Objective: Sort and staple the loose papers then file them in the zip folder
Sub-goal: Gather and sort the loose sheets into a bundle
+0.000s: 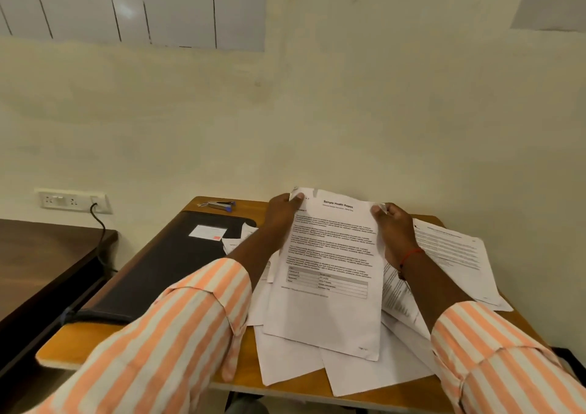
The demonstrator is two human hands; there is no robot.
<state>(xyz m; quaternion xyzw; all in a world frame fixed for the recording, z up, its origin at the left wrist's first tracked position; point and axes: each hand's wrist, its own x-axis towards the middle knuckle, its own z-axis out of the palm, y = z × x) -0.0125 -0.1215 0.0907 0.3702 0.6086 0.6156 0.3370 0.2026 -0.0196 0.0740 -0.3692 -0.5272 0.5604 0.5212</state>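
I hold a printed sheet headed "Sample Health Report" (329, 274) above the desk. My left hand (280, 217) pinches its top left corner and my right hand (394, 233) pinches its top right corner. Under it several loose papers (450, 255) lie scattered over the right half of the wooden desk (222, 388). The black zip folder (158, 264) lies flat and closed on the left half of the desk, a white label on its cover. A stapler (220, 205) with a blue end rests at the desk's far left corner.
The desk stands against a cream wall. A dark wooden table (41, 261) sits to the left, with a wall socket (74, 200) and a black cable above it. Some papers hang over the desk's near edge.
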